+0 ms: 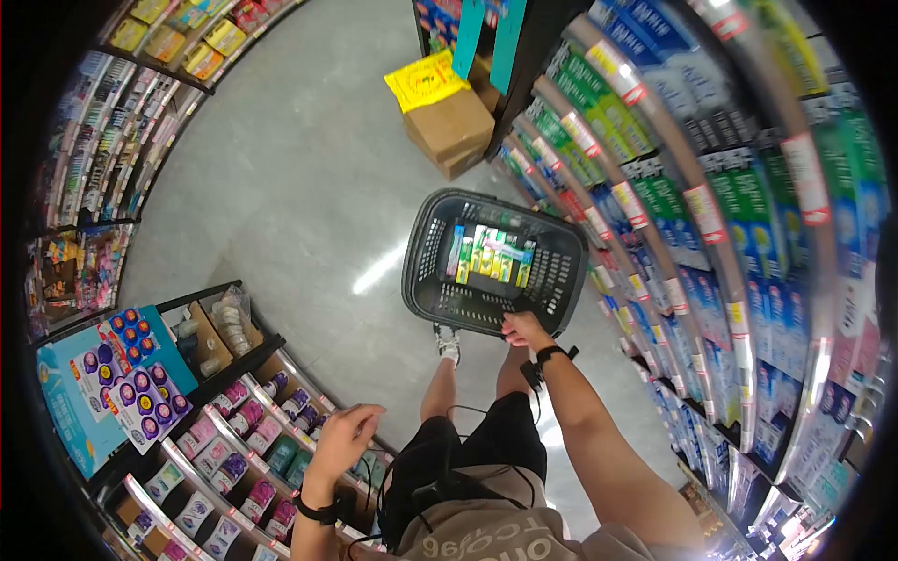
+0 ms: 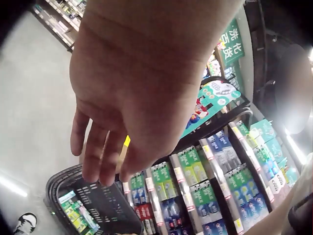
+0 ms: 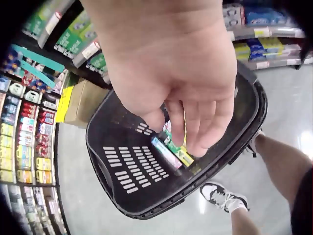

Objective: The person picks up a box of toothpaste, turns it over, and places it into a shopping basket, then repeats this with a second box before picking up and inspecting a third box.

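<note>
A black plastic shopping basket (image 1: 426, 299) is in front of the person's legs, with slotted walls. Several slim green, yellow and white boxes (image 1: 486, 262) lie on its bottom beside a blue-and-pink pack (image 3: 166, 152). My right hand (image 1: 526, 329) is at the basket's near side, its fingers curled and gripping it there; the palm hides most of the gripped part. Off to the left, the left hand (image 1: 344, 439) hangs in the air with loosely bent fingers, holding nothing. In the left wrist view that hand (image 2: 132, 93) overlaps the shelves and part of the basket.
Shelves of toothpaste boxes (image 1: 673, 215) line the right side. Cardboard boxes (image 1: 454, 126) with a yellow bag (image 1: 426, 82) on top stand beyond the basket. A low shelf unit (image 1: 243, 411) with pink and purple packs is at lower left. Grey floor (image 1: 271, 168) stretches between shelves.
</note>
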Motion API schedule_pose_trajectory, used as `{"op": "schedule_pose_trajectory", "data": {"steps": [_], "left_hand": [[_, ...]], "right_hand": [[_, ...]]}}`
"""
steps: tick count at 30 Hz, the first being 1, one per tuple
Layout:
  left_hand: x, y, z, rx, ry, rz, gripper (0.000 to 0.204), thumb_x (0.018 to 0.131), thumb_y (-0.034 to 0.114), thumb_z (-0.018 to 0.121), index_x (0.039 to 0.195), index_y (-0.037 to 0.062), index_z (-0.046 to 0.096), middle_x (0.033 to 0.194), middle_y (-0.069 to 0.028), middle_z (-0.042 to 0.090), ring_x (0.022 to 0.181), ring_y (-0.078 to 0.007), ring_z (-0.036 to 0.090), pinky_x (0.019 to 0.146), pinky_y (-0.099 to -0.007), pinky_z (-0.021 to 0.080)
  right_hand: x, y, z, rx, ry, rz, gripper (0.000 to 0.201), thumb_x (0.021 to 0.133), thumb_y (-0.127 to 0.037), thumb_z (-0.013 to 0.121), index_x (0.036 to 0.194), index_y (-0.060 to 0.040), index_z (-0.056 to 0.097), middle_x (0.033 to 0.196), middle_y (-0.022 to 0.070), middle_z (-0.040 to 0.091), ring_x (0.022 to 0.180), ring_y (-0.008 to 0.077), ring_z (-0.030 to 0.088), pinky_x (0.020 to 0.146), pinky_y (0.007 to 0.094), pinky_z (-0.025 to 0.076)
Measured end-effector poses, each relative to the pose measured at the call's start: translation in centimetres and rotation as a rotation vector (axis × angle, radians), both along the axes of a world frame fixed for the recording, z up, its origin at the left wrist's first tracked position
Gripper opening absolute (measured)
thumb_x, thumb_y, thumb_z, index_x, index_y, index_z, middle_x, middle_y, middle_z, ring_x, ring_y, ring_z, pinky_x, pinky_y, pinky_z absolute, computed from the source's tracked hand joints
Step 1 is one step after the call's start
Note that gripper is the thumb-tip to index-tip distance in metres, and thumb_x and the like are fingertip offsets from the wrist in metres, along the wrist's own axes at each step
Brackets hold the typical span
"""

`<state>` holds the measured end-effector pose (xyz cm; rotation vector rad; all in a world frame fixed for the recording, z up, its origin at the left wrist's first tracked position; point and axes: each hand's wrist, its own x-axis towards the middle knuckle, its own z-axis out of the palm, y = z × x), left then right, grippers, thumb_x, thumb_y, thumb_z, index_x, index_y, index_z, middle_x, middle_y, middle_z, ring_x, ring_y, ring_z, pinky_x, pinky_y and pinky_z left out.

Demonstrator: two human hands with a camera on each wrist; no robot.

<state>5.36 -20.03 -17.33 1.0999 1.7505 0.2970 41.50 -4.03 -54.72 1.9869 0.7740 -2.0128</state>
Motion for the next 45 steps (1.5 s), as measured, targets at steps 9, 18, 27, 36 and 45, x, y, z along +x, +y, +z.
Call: {"op": "schedule_pose_trajectory", "data": {"steps": [9,18,27,36,45], "left_hand": [[-1.7,3.5,7.7,0.379,-0.035,-0.096,0.019,0.096,0.020,0.068,0.101,0.0017,0.071,0.091,-0.0185,0.071,0.074,-0.0351,0.067,0.069,-0.0419,0.052],[0.0,10.1,11.9,0.551,0.042,-0.319,0.037,0.087,0.022,0.078,0.067,-0.0043,0.062,0.065,-0.0180,0.055,0.055,-0.0319,0.047,0.055,-0.0423,0.041],[2.8,12.8,14.0,0.548,0.016,-0.498,0.049,0.092,0.037,0.075,0.066,-0.0016,0.059,0.056,-0.0180,0.045,0.052,-0.0306,0.039,0.052,-0.0424,0.039],[-0.2,9.6,14.3,0.523,-0.051,-0.290,0.034,0.095,0.034,0.072,0.087,0.0012,0.073,0.062,-0.0122,0.060,0.054,-0.0225,0.053,0.056,-0.0363,0.044],[-2.7,8.1,12.2,0.445,-0.013,-0.205,0.029,0.094,0.031,0.072,0.092,0.0018,0.075,0.066,-0.0167,0.063,0.057,-0.0266,0.057,0.059,-0.0365,0.046]], "right_hand": [[4.9,6.8,22.7,0.442,0.081,-0.158,0.034,0.101,-0.039,0.065,0.106,-0.0056,0.072,0.097,0.0052,0.076,0.068,0.0156,0.070,0.061,0.0326,0.058],[8.5,12.1,52.1,1.438,0.022,-0.130,0.024,0.097,-0.028,0.069,0.102,-0.0044,0.073,0.083,0.0078,0.073,0.074,0.0152,0.070,0.066,0.0319,0.055],[13.2,18.0,65.4,2.126,-0.894,0.104,0.022,0.085,-0.015,0.075,0.104,-0.0063,0.070,0.105,0.0117,0.070,0.099,0.0301,0.068,0.085,0.0433,0.055],[12.0,22.6,63.6,2.068,-1.156,0.351,0.035,0.081,-0.012,0.072,0.115,-0.0026,0.065,0.125,0.0153,0.065,0.120,0.0323,0.059,0.102,0.0456,0.048],[11.1,23.4,63.6,1.997,-1.237,0.352,0.030,0.083,-0.011,0.069,0.111,-0.0042,0.062,0.115,0.0110,0.065,0.114,0.0287,0.060,0.097,0.0441,0.046]]}}
